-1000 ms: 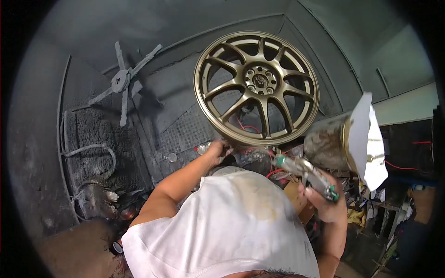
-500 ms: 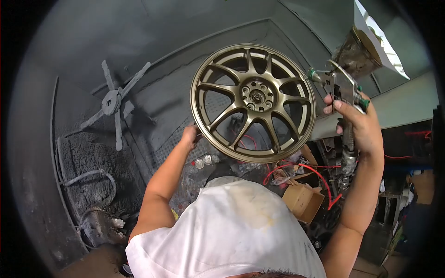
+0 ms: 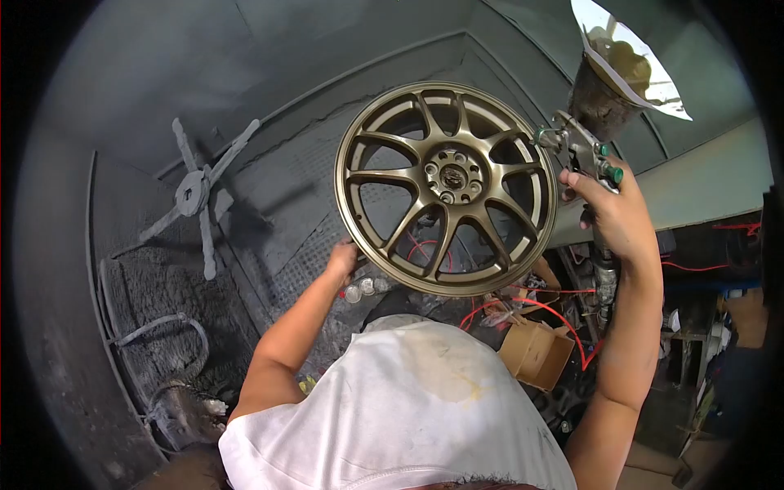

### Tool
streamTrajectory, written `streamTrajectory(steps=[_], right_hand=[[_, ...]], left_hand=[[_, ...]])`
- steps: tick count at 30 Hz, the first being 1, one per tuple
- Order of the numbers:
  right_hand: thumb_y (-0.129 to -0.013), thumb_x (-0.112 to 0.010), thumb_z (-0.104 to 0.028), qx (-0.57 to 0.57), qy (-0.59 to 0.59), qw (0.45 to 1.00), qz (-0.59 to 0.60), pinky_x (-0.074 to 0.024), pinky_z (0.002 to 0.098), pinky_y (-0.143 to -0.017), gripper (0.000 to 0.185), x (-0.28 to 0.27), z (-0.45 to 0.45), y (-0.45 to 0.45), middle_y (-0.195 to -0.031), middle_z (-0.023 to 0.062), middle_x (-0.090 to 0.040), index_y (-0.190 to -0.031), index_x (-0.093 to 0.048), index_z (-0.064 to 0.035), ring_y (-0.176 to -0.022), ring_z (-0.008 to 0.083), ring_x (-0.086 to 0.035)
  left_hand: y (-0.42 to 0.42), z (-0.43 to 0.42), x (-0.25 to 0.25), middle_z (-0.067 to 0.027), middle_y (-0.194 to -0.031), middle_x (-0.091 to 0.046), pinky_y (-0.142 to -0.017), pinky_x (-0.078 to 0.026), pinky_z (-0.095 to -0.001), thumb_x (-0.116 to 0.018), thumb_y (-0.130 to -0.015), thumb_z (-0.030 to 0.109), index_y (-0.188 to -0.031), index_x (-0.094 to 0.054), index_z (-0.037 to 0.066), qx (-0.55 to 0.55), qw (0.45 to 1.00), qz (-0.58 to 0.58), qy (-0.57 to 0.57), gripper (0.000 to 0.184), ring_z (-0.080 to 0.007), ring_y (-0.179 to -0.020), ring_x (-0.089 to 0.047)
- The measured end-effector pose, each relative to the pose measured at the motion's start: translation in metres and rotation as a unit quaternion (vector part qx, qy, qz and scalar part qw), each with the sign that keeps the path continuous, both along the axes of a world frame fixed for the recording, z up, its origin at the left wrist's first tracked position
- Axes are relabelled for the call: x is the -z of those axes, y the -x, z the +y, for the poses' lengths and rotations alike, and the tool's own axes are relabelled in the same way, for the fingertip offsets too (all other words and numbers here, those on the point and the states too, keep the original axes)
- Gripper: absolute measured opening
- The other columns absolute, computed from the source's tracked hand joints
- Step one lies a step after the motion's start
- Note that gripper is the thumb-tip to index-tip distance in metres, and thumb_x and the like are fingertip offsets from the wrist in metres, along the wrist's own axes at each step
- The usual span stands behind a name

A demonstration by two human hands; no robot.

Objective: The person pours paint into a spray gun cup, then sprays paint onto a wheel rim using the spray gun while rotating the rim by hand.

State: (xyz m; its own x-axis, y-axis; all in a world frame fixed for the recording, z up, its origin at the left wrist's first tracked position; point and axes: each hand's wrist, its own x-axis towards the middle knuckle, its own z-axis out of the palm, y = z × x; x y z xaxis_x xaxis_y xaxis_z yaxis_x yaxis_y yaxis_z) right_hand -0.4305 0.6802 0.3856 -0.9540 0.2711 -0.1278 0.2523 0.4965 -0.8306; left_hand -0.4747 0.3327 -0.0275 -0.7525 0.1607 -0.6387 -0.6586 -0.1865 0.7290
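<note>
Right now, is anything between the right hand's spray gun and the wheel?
Nothing visible stands between the spray gun in the right hand and the bronze wheel; the gun's nozzle shows at the wheel's upper-right edge, depth gap unclear.

Wheel (image 3: 453,175) was smooth, semi-gloss metal; spray gun (image 3: 581,149), metal w/ shine; shirt (image 3: 425,408), matt cloth; box (image 3: 535,355), matt cardbd.

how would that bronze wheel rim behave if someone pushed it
The wheel rim would probably stay stiff, since its spokes look like rigid metal. Its round outline suggests it could roll if stood on edge. Its smooth, shiny surface might feel slippery to bare fingers.
</note>
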Motion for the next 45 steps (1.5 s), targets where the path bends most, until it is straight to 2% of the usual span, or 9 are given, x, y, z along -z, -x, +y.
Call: streamTrajectory(steps=[9, 15, 17, 19, 22, 25, 29, 38, 45], right_hand=[[-0.091, -0.072, -0.017, -0.055, 0.189, 0.980, 0.032, -0.0437, 0.0244, -0.046, 0.021, -0.014, -0.015, 0.001, -0.086, 0.0066, -0.070, -0.100, -0.065, 0.0012, -0.070, 0.0109, -0.065], [-0.091, -0.068, -0.018, -0.011, 0.046, 0.998, 0.047, -0.0432, 0.0251, -0.048, 0.016, -0.010, -0.009, 0.005, -0.080, 0.0021, -0.067, -0.097, -0.065, -0.0044, -0.063, 0.0087, -0.059], [-0.091, -0.068, -0.021, -0.022, 0.037, 0.997, 0.058, -0.0430, 0.0250, -0.049, 0.018, -0.011, -0.005, 0.006, -0.077, 0.0007, -0.065, -0.097, -0.065, -0.0039, -0.062, 0.0080, -0.057], [-0.090, -0.072, -0.022, 0.003, -0.021, 0.999, 0.044, -0.0443, 0.0261, -0.051, 0.036, -0.009, 0.005, 0.007, -0.089, 0.0046, -0.070, -0.115, -0.058, -0.0009, -0.074, 0.0120, -0.065], [-0.091, -0.070, -0.019, -0.015, 0.011, 0.999, 0.035, -0.0445, 0.0254, -0.050, 0.027, -0.009, 0.003, -0.001, -0.087, 0.0047, -0.070, -0.111, -0.062, -0.0020, -0.071, 0.0119, -0.063], [-0.091, -0.069, -0.017, -0.055, 0.103, 0.993, 0.018, -0.0445, 0.0243, -0.049, 0.020, -0.018, -0.008, -0.005, -0.085, 0.0039, -0.069, -0.105, -0.065, -0.0039, -0.070, 0.0114, -0.064], [-0.090, -0.072, -0.014, -0.101, 0.164, 0.981, -0.012, -0.0443, 0.0237, -0.049, 0.018, -0.026, -0.022, -0.001, -0.086, 0.0039, -0.072, -0.103, -0.065, -0.0037, -0.073, 0.0122, -0.067], [-0.092, -0.066, -0.021, -0.054, 0.009, 0.998, 0.043, -0.0410, 0.0253, -0.047, 0.017, -0.013, -0.019, 0.007, -0.071, 0.0006, -0.062, -0.088, -0.065, -0.0040, -0.055, 0.0086, -0.054], [-0.091, -0.068, -0.023, 0.002, -0.047, 0.998, 0.041, -0.0437, 0.0270, -0.049, 0.025, -0.007, 0.010, 0.006, -0.075, 0.0022, -0.063, -0.101, -0.067, -0.0012, -0.062, 0.0117, -0.056]], left_hand=[[-0.057, 0.033, 0.011, -0.0105, -0.107, -0.070, -0.081, -0.056, -0.0332, -0.051, -0.093, 0.000, -0.121, -0.061, 0.003, -0.070, 0.992, -0.026, -0.101, 0.030, -0.0208, -0.090, -0.068], [-0.089, 0.043, 0.026, -0.0110, -0.104, -0.072, -0.079, -0.057, -0.0305, -0.059, -0.090, 0.001, -0.112, -0.068, -0.001, -0.005, 0.998, -0.040, -0.046, 0.024, -0.0204, -0.090, -0.068], [-0.094, 0.041, 0.006, -0.0105, -0.103, -0.073, -0.078, -0.056, -0.0320, -0.061, -0.090, 0.003, -0.112, -0.069, 0.000, 0.093, 0.994, -0.055, -0.025, 0.024, -0.0201, -0.088, -0.069], [-0.090, 0.030, -0.001, -0.0076, -0.093, -0.070, -0.073, -0.052, -0.0330, -0.065, -0.090, 0.012, -0.116, -0.067, -0.001, 0.107, 0.993, -0.052, -0.019, 0.030, -0.0180, -0.082, -0.063], [-0.060, 0.009, 0.024, -0.0093, -0.093, -0.072, -0.075, -0.053, -0.0361, -0.063, -0.091, 0.011, -0.107, -0.072, 0.000, 0.044, 0.998, -0.008, -0.041, 0.022, -0.0201, -0.081, -0.065], [-0.026, 0.003, 0.030, -0.0105, -0.100, -0.072, -0.077, -0.054, -0.0379, -0.057, -0.093, 0.010, -0.115, -0.068, 0.000, -0.067, 0.995, 0.045, -0.050, 0.026, -0.0221, -0.084, -0.067], [-0.022, 0.018, 0.016, -0.0119, -0.104, -0.072, -0.078, -0.054, -0.0390, -0.053, -0.094, 0.008, -0.122, -0.063, 0.001, -0.016, 0.998, 0.004, -0.053, 0.030, -0.0229, -0.087, -0.068], [-0.093, 0.057, 0.048, -0.0119, -0.103, -0.070, -0.080, -0.054, -0.0350, -0.054, -0.092, 0.004, -0.118, -0.063, 0.001, 0.005, 0.998, -0.036, -0.043, 0.027, -0.0221, -0.093, -0.067], [-0.106, 0.058, 0.038, -0.0139, -0.112, -0.070, -0.084, -0.056, -0.0369, -0.060, -0.092, 0.007, -0.125, -0.061, 0.001, 0.120, 0.991, -0.047, -0.039, 0.033, -0.0232, -0.100, -0.067]])
